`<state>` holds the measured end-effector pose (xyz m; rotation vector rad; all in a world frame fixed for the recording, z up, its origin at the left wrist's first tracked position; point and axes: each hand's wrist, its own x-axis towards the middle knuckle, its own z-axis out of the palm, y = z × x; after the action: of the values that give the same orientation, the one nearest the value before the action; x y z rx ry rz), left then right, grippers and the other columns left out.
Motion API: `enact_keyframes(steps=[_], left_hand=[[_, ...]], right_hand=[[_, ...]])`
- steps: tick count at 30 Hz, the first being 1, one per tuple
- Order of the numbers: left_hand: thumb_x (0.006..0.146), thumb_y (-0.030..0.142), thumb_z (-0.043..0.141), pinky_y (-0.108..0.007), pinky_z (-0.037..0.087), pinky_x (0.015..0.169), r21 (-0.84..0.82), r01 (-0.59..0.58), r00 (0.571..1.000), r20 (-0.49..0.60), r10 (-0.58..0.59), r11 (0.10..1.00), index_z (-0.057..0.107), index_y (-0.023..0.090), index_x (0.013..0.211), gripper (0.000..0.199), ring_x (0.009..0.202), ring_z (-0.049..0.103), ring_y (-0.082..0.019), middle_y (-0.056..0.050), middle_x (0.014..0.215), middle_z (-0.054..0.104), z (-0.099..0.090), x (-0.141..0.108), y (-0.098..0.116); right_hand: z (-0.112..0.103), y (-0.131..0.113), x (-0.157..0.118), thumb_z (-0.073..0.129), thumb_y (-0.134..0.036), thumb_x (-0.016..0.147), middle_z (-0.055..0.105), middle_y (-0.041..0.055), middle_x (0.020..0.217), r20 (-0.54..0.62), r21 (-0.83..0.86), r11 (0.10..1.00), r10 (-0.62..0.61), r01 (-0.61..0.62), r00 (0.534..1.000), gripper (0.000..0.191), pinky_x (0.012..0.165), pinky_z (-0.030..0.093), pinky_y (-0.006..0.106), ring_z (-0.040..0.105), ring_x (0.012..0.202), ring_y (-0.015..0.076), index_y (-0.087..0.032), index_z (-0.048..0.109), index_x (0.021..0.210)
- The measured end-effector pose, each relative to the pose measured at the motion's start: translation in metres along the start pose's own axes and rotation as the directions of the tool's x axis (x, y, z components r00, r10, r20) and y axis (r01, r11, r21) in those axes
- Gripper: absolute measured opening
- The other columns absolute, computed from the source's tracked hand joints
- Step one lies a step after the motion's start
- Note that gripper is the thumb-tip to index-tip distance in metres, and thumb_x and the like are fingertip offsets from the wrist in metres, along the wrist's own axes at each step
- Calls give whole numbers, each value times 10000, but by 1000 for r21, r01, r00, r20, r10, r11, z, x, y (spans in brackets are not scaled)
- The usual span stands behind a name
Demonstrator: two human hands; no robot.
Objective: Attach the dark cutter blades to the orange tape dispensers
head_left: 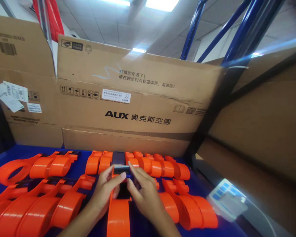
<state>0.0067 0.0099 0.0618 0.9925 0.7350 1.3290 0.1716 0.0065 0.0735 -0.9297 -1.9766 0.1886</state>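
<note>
My left hand (104, 186) and my right hand (144, 187) are closed around the upper end of an orange plastic band (118, 214), shaped like a tape dispenser. A dark, shiny crosspiece (121, 169) tops this end, with my left thumb pressed on it. Fingers of my right hand grip its right side, by a small dark blue part (130, 175). The band's curved orange body hangs toward me, and its lower end runs out of view. My fingers hide part of the join. Just behind them a dark rectangular piece (118, 158) lies among similar bands.
Rows of orange bands (61, 166) lie left and right on the blue surface (88, 204), several with dark ends. Cardboard panels (88, 112) wall off the back. A dark post (204, 121) rises at right, near a white device with blue keys (227, 197) and a cable.
</note>
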Motion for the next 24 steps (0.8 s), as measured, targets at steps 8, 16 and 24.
enact_keyframes(steps=[8,16,24], left_hand=[[795,441,818,-187,304,442,-101,55,993,-97,-65,993,704,168,911,318,413,363,-70,72,448,468,-2,2,2],[729,416,880,-173,291,434,-171,63,989,-119,-84,983,697,164,846,332,423,387,-52,61,508,526,4,0,-2],[768,443,847,-188,276,422,-141,86,991,-88,-99,986,692,170,875,332,396,358,-60,73,435,478,3,-2,-3]], right_hand=[[-1,1,0,540,-158,985,728,131,1152,45,-64,995,-72,75,996,620,873,617,388,708,1005,257,-230,403,1585],[19,11,-9,501,-38,883,732,131,963,-62,-238,964,-140,122,988,598,760,622,411,693,838,266,-137,523,1473],[20,9,-11,473,-20,890,708,111,870,-38,-276,951,-156,139,987,539,705,606,395,657,754,247,-97,543,1419]])
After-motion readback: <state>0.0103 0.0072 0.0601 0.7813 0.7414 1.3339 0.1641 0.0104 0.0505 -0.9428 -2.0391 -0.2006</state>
